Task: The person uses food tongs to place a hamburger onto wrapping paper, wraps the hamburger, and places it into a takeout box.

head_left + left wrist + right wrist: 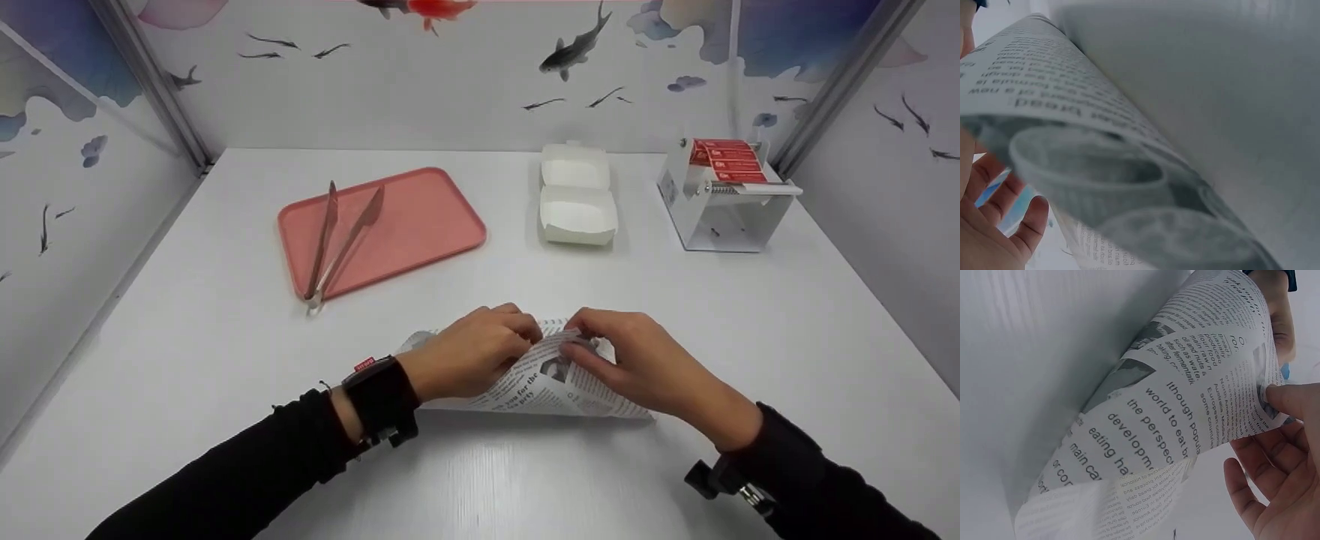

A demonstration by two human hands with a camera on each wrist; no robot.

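Note:
A sheet of newsprint-patterned wrapping paper [525, 386] lies folded over on the white table, its near edge raised in a curve. Whether anything lies inside the fold cannot be seen. My left hand [480, 349] curls its fingers over the paper's upper left part; its contact points are partly hidden. In the left wrist view, several fingers [1033, 225] hang loosely bent beside the paper. At the right of the fold, my right hand [637, 360] pinches the paper's edge. The right wrist view shows that thumb [1286, 399] on the printed side, other fingers behind.
Behind the paper on the left is a pink tray [420, 217] with metal tongs [334, 255] across it, their end over the rim. An opened white clamshell box [577, 214] stands at the back. Right of it is a label dispenser [727, 202] holding red labels.

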